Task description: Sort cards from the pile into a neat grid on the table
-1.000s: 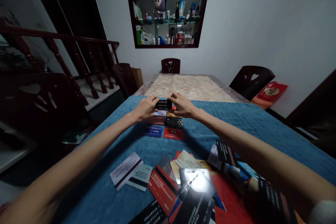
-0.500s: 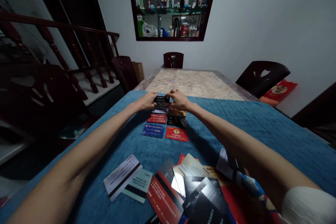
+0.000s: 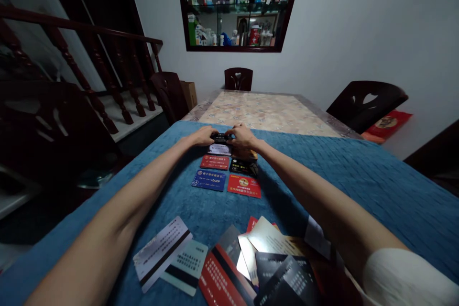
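Since the earlier frame both hands are sinking lower toward the blue cloth (image 3: 358,172), carrying the black card (image 3: 219,137) down with them, and more of the laid-out rows is showing below them. The left hand (image 3: 201,136) is pinching the card's left end and the right hand (image 3: 243,136) is pinching its right end, fingers curled closed on it, near the cloth's far edge. The card is sitting at the head of the left column, just above a pale card (image 3: 218,149).

Two short columns are already lying flat there: a red card (image 3: 214,162) and a blue card (image 3: 208,180) on the left, a dark card (image 3: 244,167) and a second red card (image 3: 244,186) on the right, edges nearly touching. So several cards are looking placed, and the black one is looking nearly set.

Much is remaining, judging by the loose pile (image 3: 265,258) fanned along the near edge, with a striped card (image 3: 161,258) and a green card (image 3: 184,266) lying just left of it.
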Demonstrator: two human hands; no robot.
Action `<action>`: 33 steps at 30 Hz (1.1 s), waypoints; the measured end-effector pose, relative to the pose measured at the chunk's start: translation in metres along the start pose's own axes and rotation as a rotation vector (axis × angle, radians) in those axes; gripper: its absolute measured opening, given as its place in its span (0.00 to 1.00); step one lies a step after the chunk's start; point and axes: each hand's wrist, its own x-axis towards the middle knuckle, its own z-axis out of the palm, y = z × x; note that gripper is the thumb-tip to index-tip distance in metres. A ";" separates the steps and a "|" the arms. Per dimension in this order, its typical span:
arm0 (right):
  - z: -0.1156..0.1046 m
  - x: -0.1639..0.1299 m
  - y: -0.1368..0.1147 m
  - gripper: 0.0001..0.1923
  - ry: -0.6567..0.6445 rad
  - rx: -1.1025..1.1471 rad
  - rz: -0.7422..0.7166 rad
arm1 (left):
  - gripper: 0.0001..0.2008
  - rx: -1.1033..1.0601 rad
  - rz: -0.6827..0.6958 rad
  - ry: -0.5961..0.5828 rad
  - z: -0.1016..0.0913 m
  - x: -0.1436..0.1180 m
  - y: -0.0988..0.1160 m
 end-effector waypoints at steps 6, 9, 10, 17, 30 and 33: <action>0.003 0.004 0.000 0.22 -0.047 0.006 0.046 | 0.24 -0.009 -0.006 -0.063 -0.001 0.007 -0.004; 0.002 0.004 -0.001 0.22 -0.071 0.004 0.059 | 0.24 -0.014 -0.008 -0.088 -0.001 0.008 -0.003; 0.002 0.004 -0.001 0.22 -0.078 0.004 0.061 | 0.24 -0.015 -0.009 -0.096 -0.001 0.009 -0.003; 0.001 0.004 -0.001 0.22 -0.109 0.007 0.053 | 0.25 -0.038 -0.016 -0.127 -0.001 0.009 -0.004; -0.003 -0.002 -0.001 0.23 -0.115 -0.012 0.030 | 0.24 -0.055 -0.082 -0.020 0.006 0.007 -0.011; -0.003 -0.003 -0.002 0.23 -0.116 -0.021 0.026 | 0.25 -0.057 -0.091 0.000 0.008 0.008 -0.012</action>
